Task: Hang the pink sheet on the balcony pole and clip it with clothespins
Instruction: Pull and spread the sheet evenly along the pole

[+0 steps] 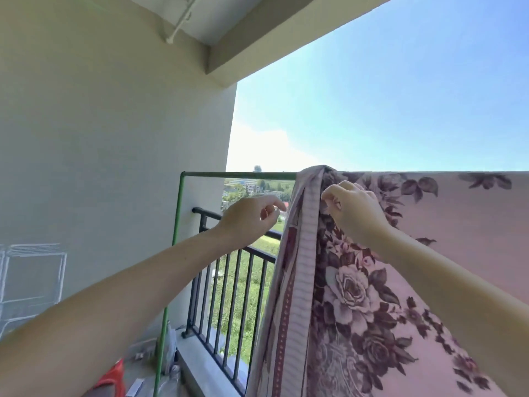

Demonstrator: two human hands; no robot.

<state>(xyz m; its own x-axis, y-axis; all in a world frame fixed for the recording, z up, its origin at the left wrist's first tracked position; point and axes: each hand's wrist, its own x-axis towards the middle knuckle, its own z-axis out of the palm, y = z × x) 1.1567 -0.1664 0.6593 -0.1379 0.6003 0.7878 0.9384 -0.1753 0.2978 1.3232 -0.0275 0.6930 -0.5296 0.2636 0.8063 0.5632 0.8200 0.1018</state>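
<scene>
pale plaster wall (100, 138) fills the left of a sunny balcony, bright blue sky to the right. a thin green metal pole frame (237, 175) runs across at head height, above a black metal railing (229, 282). my left hand (252, 217) reaches just beside the sheet's bunched edge, fingers loosely curled; whether it holds anything i cannot tell. a pink cotton sheet with dark rose print (429, 267) hangs draped over the pole. my right hand (355, 213) pinches its folded edge near the top.
</scene>
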